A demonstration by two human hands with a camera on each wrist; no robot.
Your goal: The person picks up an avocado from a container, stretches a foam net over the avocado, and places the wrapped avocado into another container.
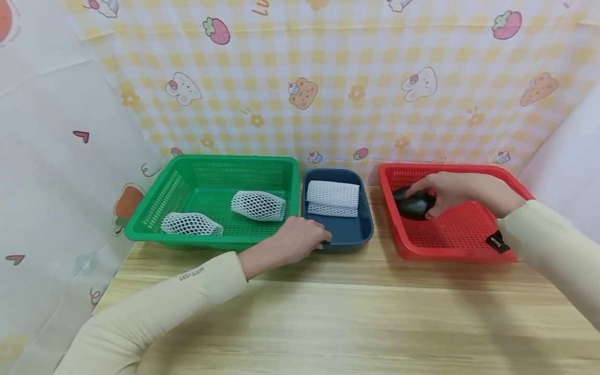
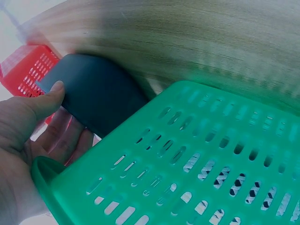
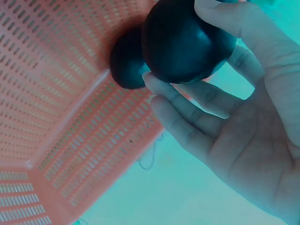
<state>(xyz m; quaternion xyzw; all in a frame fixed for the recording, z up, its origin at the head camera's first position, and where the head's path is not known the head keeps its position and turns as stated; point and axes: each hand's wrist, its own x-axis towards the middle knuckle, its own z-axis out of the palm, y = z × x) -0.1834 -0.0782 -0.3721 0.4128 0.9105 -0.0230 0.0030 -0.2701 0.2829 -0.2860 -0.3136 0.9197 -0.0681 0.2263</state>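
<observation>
The left sleeve (image 1: 159,302) carries small dark lettering (image 1: 191,274) that looks like "Let's slim", not fully clear.

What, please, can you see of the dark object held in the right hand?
The dark object is nearly black, rounded, smooth and glossy. The right hand's grip holds it between thumb and fingers at the left end of the red basket, beside a second dark object. Whether it touches that one or the basket is unclear.

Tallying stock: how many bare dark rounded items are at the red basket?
2: one item in the right hand, a second item just beyond, both within the red basket. The hand could hide more.
</observation>
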